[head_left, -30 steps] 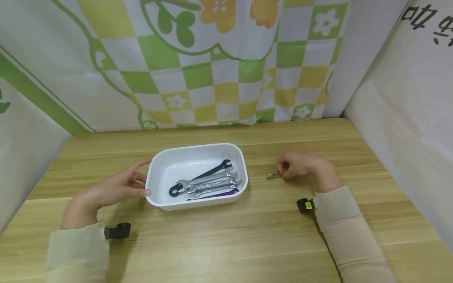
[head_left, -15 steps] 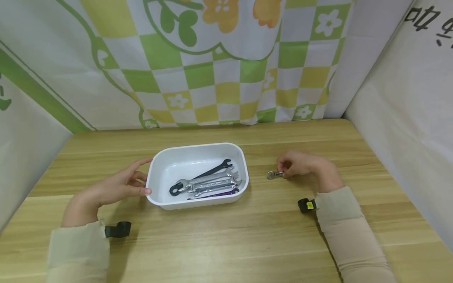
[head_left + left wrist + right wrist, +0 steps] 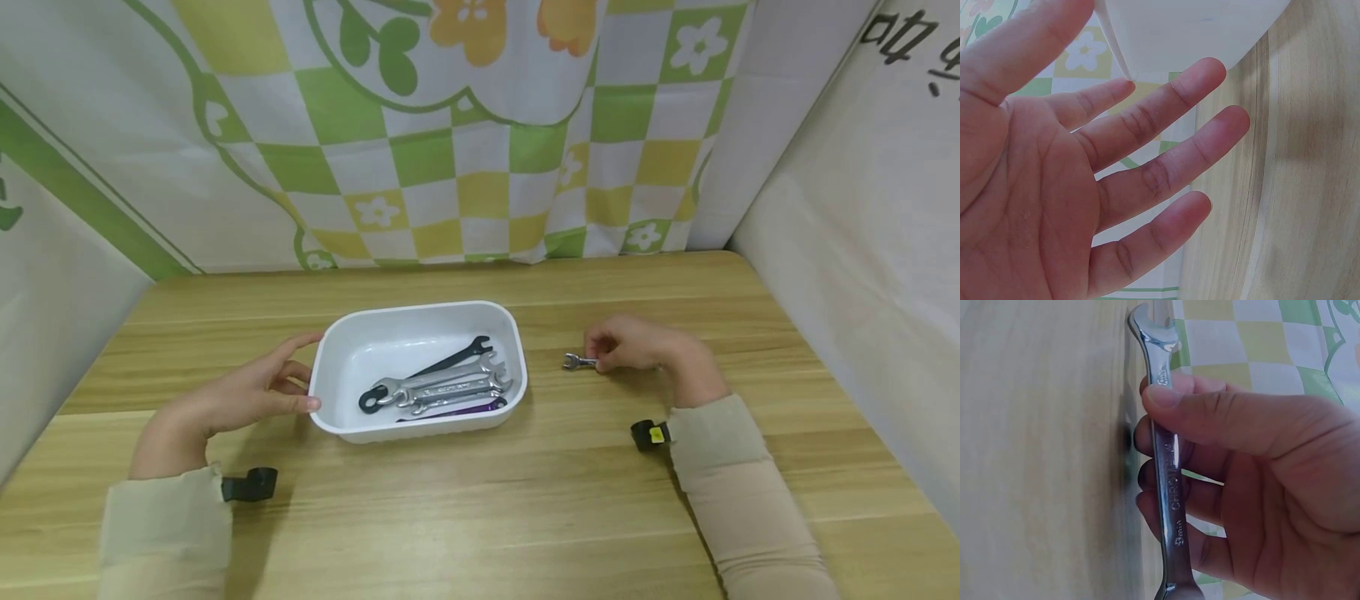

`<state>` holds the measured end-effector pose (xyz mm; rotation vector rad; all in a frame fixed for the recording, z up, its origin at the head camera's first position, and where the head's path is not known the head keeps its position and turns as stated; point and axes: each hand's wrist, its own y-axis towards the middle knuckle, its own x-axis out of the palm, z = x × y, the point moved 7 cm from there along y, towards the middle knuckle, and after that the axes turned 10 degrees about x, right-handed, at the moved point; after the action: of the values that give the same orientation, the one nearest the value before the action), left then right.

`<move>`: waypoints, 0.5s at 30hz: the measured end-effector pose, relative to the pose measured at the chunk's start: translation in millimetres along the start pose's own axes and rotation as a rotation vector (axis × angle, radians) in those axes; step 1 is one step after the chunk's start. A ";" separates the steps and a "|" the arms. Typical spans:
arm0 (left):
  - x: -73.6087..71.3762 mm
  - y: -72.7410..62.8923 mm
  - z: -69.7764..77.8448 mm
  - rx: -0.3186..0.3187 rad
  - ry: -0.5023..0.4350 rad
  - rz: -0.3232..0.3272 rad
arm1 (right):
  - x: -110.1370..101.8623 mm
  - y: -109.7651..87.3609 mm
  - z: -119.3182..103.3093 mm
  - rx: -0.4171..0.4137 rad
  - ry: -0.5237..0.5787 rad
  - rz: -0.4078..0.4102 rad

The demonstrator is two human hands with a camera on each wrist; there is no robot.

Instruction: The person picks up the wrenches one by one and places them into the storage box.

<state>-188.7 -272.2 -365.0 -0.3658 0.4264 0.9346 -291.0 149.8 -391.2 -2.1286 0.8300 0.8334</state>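
A small silver combination wrench (image 3: pixel 1174 481) is pinched between the thumb and fingers of my right hand (image 3: pixel 633 343); its open end points left in the head view. In the right wrist view the shaft shows stamped lettering, and its lower end runs out of frame. My left hand (image 3: pixel 243 400) touches the left end of a white plastic tub (image 3: pixel 420 315), thumb near the front corner and forefinger near the back one. The other fingers stay spread and fairly straight, as the left wrist view shows. Inside the tub lie a black wrench (image 3: pixel 457 358), several silver wrenches (image 3: pixel 450 390) and a purple wrench (image 3: pixel 465 412).
The wooden table (image 3: pixel 465 517) carries the tub near its middle. A checked green and yellow curtain (image 3: pixel 480 167) hangs along the back edge, and pale cloth walls (image 3: pixel 870 275) stand at the sides. A black wrist camera mount (image 3: pixel 251 485) sticks out from the left cuff.
The wrench in my right hand has turned and come up slightly, so its open end and part of the shaft show more clearly. The left hand and tub stay practically still.
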 end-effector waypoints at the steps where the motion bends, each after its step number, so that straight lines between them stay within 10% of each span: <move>1: 0.0 0.1 0.2 -0.001 -0.002 0.000 | -0.5 0.0 -0.5 -0.007 -0.001 0.005; 15: 0.4 0.0 1.9 0.001 0.004 -0.001 | -9.4 -0.8 -12.7 -0.113 -0.025 0.113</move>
<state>-188.2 -271.1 -363.6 -0.3670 0.4304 0.9323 -292.0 143.1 -376.9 -2.1801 0.9171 0.9842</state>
